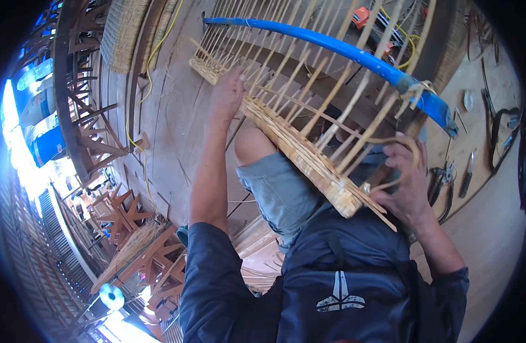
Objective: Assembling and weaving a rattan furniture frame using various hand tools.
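A long woven rattan band (297,146) slants across my lap, with a row of upright rattan stakes (316,94) rising from it. My left hand (228,94) is closed over the band's far left part, thumb and fingers at the stakes' base. At the near right end, my right hand (405,177) curls its fingers round a looped flat rattan strand (416,151), which runs left among the stakes. Loose strand ends (380,212) stick out at the band's near corner. A curved blue strip (331,43) crosses the stakes, tied with cane near its right end.
Pliers (442,182) and a slim dark-handled tool (467,174) lie on the floor at right, beside a dark strap (494,137). An orange tool (361,17) sits beyond the stakes. Wooden frames (122,214) and a yellow cord (151,57) are at left.
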{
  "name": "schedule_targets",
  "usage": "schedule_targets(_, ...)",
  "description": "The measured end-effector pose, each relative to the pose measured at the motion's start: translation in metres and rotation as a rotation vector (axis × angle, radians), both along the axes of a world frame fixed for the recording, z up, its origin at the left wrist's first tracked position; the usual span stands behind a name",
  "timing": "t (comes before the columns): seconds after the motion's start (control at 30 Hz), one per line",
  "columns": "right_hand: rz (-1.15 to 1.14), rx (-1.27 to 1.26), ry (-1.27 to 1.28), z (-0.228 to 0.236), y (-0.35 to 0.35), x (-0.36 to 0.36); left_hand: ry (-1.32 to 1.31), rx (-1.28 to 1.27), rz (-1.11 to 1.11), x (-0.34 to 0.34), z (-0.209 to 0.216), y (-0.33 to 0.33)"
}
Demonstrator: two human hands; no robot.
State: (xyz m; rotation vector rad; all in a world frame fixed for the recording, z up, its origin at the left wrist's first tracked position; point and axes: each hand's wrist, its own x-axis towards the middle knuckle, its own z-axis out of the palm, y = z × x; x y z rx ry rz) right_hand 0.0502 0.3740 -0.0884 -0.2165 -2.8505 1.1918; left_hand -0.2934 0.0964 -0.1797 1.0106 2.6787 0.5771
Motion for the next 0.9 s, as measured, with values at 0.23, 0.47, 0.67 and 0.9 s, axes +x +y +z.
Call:
schedule_targets(0.23,-0.007,-0.113,-0.12,-0.001,0.001,0.002,0.317,-0.346,-0.296,-0.056,-0.029,-0.02)
schedule_targets(0.47,-0.017,-0.144,-0.269,0.009,0.005,-0.004,0.177,-0.313,-0.016,-0.095,-0.045,-0.041)
schedule_targets(0.67,0.029,-0.058,-0.36,0.015,0.007,-0.016,0.582,-0.737,-0.129,-0.161,-0.064,-0.081)
schedule_targets(0.9,0.131,0.059,-0.466,0.021,0.009,-0.026,0.354,-1.138,0.235,-0.204,-0.039,-0.12)
